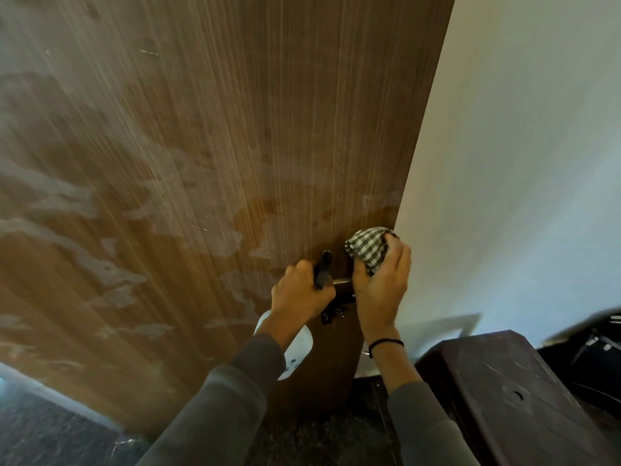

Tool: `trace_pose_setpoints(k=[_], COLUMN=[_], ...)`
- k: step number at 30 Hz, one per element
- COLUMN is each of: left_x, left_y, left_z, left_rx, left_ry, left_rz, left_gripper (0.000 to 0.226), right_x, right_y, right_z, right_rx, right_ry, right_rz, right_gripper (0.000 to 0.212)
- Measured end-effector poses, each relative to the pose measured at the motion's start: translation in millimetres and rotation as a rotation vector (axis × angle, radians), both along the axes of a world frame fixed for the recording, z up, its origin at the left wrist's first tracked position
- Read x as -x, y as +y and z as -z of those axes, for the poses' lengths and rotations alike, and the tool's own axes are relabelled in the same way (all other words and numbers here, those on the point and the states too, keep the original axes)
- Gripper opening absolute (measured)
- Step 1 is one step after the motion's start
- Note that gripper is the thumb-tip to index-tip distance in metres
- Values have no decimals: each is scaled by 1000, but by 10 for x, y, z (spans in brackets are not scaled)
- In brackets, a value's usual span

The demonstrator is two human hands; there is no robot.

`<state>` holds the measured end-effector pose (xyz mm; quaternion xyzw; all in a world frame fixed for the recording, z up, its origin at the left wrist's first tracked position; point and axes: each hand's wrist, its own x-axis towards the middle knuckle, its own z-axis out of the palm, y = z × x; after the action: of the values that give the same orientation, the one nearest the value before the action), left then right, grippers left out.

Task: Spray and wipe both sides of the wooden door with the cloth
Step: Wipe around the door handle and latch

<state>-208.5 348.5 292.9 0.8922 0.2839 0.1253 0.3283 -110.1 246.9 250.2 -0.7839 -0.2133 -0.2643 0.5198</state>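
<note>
left hand (pixel 299 294) grips spray bottle (pixel 300 349) | right hand (pixel 381 285) bunches cloth (pixel 366 247) (at door (pixel 235 129) edge)

A plain white wall (pixel 521 146) fills the right side, evenly lit, with a soft grey shadow (pixel 447 327) low on it. Below it stands a dark brown cabinet (pixel 510 391) with a scratched top. The floor (pixel 50 432) is dark and speckled.

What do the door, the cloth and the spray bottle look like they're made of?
Door: wood or wood-look veneer, brown, straight vertical grain, wet patches shining. Cloth: woven fabric, dark-and-white check, crumpled softly. Spray bottle: probably plastic, smooth white body, black head.
</note>
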Motion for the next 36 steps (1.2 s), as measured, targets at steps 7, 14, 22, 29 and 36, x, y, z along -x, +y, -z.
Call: trace_pose_setpoints(k=[7,14,22,29,36], left_x=[2,3,25,8,10], left_y=[11,4,19,50,66], left_z=[106,83,48,55,77], left_rx=[86,80,38,40,11], left_ry=[-104,-83,-69,-63,-95], left_rz=[60,50,54,83,97], left_gripper=[18,21,21,21,20], right_x=[-27,-120,-61,-68,140], right_y=[-36,-194,-75,-128,-71], right_z=[-12,155,192,-97,11], right_rx=[173,8,-654,-691,-1103], right_ry=[57,500,1409,1277,1450], right_rz=[75,-102,-286,-253,-444], right_gripper=[53,39,45,29,44])
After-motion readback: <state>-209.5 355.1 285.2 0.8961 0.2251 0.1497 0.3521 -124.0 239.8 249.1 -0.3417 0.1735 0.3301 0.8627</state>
